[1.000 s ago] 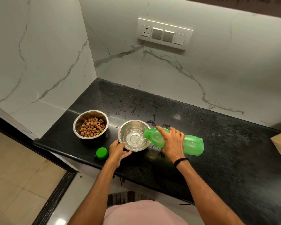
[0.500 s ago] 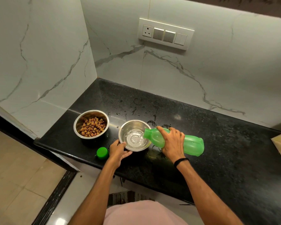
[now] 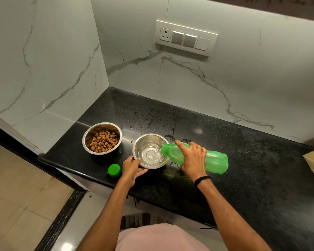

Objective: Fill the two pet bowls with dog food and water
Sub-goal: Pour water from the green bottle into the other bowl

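Pouring water [image 3: 150, 155] from my green bottle [image 3: 215, 161] into the steel bowl [image 3: 143, 142].
My right hand [image 3: 193, 160] wraps round the tilted green bottle, whose mouth sits over the steel bowl's rim. My left hand [image 3: 132, 169] grips that bowl's near edge on the black table [image 3: 252, 178]. Just left of this hand lies the green cap [image 3: 114, 170]. Beyond the cap stands the other bowl [image 3: 90, 132], holding dog food [image 3: 102, 142].

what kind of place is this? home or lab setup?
Most likely a home kitchen corner: polished black stone counter, marble-look wall tiles, and a wall plate with socket and switches above it. The steel bowl of kibble on the counter fits a household.
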